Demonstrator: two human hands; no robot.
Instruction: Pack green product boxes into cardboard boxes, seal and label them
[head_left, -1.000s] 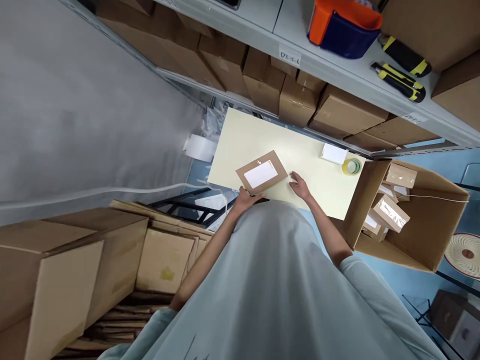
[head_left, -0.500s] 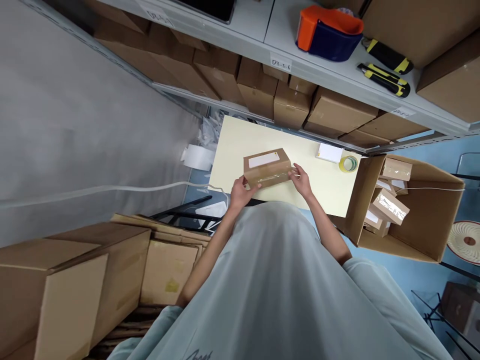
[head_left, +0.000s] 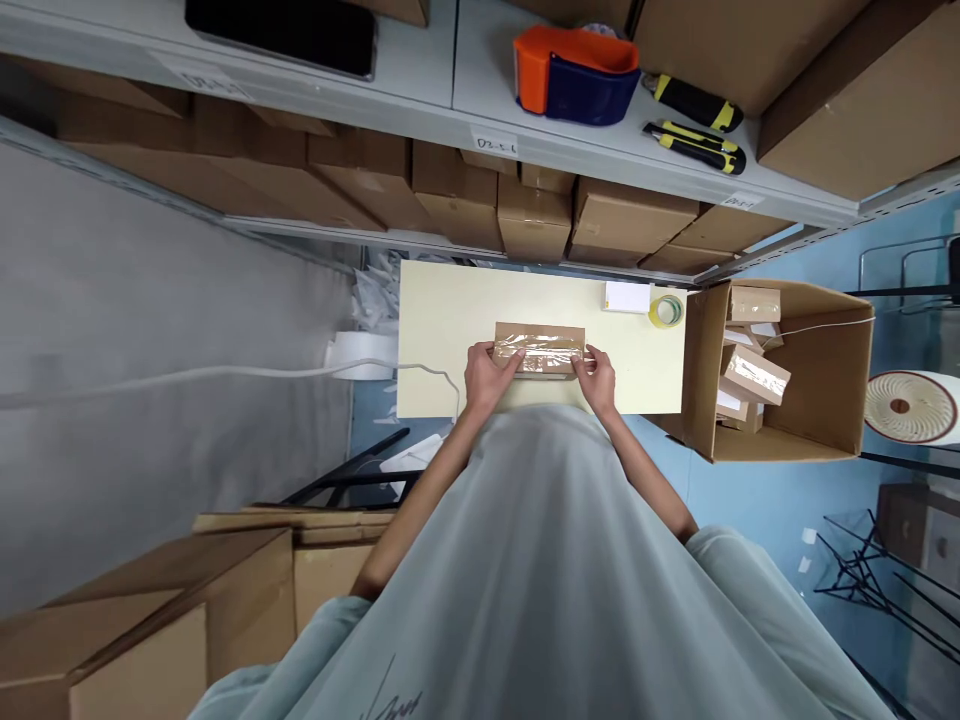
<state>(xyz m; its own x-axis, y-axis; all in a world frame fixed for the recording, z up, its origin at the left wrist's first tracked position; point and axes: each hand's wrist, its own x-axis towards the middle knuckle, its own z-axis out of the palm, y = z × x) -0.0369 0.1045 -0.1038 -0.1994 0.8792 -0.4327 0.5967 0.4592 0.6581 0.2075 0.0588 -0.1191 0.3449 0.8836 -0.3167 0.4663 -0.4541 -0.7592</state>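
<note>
Between my hands is a small cardboard box (head_left: 541, 338), its taped, shiny side facing up toward me. My left hand (head_left: 487, 378) grips its left end, the thumb lying on the tape. At the right end, my right hand (head_left: 597, 380) is closed on the box, thumb near the front corner. The box is at the front half of a cream-coloured tabletop (head_left: 442, 310); whether it rests on the surface I cannot tell. A roll of tape (head_left: 666, 311) and a white box (head_left: 627, 297) lie at the back right of the table.
A large open carton (head_left: 825, 400) holding several small boxes stands right of the table. Above is a shelf (head_left: 427, 95) with a tape dispenser (head_left: 592, 85), a utility knife (head_left: 697, 145) and a phone-like black slab (head_left: 281, 35). A white cable (head_left: 225, 372) crosses the left side.
My hands have turned the cardboard box, so the white label has gone from view and the taped side faces up. The box now lies square to me. My view has shifted and levelled.
</note>
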